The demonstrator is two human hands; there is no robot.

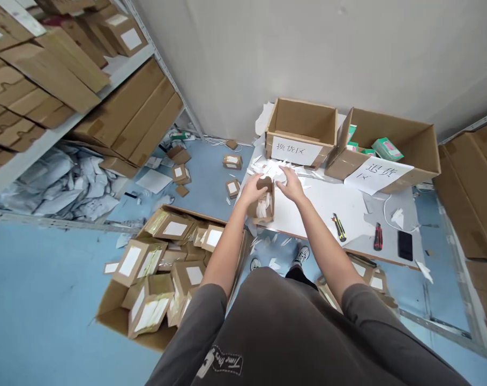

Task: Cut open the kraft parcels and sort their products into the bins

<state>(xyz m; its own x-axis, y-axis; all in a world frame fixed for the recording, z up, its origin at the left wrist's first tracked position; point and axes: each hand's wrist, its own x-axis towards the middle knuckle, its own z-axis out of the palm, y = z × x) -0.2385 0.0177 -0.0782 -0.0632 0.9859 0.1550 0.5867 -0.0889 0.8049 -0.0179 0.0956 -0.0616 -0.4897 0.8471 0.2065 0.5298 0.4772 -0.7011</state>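
Note:
A small open cardboard box [263, 213] with white paper strips [263, 203] inside stands at the table's left front. My left hand [251, 190] is at the box's left far side, fingers apart and curved, thumb over the opening; whether it touches the box I cannot tell. My right hand [290, 186] is just right of the box, thumb and fingers spread, with nothing visible in it. Beyond both hands lies a heap of white paper scraps [272, 168], close to my fingertips.
Two open cartons with paper signs, a left carton [303, 120] and a right carton [416, 145] holding green-white packs, line the table's back. A yellow cutter [339, 227], red cutter [378, 236] and phone [405, 245] lie right. A large carton [106, 311] of parcels stands left.

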